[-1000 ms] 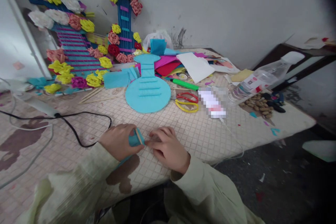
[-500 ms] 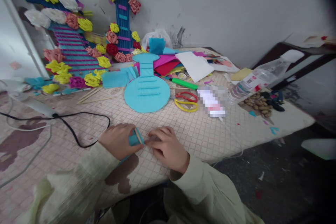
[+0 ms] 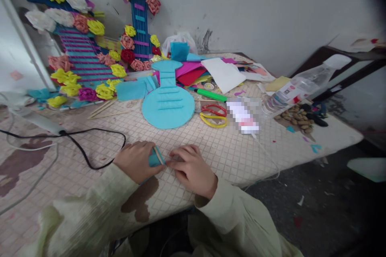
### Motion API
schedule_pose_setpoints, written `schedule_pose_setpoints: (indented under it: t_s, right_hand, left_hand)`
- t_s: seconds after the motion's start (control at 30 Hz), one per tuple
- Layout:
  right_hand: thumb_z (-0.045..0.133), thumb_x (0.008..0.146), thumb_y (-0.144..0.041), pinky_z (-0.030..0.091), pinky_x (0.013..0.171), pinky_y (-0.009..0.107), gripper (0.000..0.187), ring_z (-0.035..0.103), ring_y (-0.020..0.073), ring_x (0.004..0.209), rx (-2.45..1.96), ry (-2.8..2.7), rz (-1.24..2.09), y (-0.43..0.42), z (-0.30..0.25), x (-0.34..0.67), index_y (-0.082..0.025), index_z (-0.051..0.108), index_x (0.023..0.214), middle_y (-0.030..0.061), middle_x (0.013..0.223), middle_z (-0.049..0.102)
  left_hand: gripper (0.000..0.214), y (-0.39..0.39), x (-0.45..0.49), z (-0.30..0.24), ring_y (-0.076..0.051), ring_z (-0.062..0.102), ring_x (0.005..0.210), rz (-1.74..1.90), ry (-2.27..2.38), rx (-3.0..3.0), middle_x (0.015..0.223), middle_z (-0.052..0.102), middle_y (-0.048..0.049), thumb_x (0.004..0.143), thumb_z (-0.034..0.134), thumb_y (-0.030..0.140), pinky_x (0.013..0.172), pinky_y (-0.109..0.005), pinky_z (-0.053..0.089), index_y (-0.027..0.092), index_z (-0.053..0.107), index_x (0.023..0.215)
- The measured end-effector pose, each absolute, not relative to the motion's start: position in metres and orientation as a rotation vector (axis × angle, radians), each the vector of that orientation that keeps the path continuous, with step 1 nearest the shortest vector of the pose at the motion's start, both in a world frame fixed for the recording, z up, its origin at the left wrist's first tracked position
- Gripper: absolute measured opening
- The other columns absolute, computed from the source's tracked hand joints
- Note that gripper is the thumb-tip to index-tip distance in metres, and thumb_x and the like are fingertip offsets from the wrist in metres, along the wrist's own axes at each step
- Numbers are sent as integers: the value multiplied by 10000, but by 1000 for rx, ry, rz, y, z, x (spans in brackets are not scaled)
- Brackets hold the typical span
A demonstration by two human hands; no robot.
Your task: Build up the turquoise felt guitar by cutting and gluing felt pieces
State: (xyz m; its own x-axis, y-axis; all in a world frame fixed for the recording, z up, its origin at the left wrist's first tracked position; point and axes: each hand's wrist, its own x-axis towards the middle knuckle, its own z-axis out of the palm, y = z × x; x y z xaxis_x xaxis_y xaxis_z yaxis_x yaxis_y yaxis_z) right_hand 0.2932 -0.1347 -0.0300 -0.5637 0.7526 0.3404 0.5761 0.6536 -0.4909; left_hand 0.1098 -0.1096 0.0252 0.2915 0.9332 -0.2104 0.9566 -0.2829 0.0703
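Note:
My left hand is closed around a small piece of blue paper, low over the near part of the table. Along the paper's right edge lies a thin wooden stick, apparently at a fold. Curled fingers of my right hand come close to the lower end of that edge; whether they pinch anything is hidden. Beyond both hands a blue guitar-shaped cutout lies flat, with raised ridges across its body and neck.
Scissors, a green marker and a blurred-out white item lie right of the cutout. A plastic bottle leans near peanuts. Cables cross the left side. Flower-decorated paper pieces stand against the wall.
The view has shifted very slightly. Both hands and the paper with the stick keep almost the same place and pose.

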Motion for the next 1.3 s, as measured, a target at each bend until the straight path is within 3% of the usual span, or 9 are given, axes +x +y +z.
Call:
schedule_pose_setpoints:
  t_s: [0.57,0.87,1.17,1.3]
  right_hand:
    - [547,800,-120,292,900,376,233,442,187,1028,-1049,-2331,474,-135,-27,294,-237,665,963,13,1109,588]
    - [473,847,-133,291,898,389,348,433,200,1019,-1078,-2385,459,-135,-25,293,-211,544,1179,47,1116,574]
    - [518,843,-177,283,870,418,440,387,225,1053,-1125,-2522,335,-136,-24,288,-306,473,1261,61,1139,487]
    - [525,831,-162,281,877,418,474,387,226,1051,-1129,-2524,329,-136,-23,288,-318,459,1274,57,1152,478]
  left_hand:
    - [335,-111,108,20,-260,593,844,-184,1702,2461,891,642,-85,713,547,509,694,-360,421,186,544,805]
    - [393,-110,109,20,-298,592,917,-126,1669,2420,969,644,-107,697,576,490,750,-403,437,193,587,954]
    - [383,-108,103,16,-285,594,893,-57,1622,2388,900,647,-90,698,577,476,749,-398,450,192,578,953]
    - [406,-107,92,17,-253,612,859,19,1601,2270,893,658,-73,744,517,447,751,-372,464,203,553,1066]
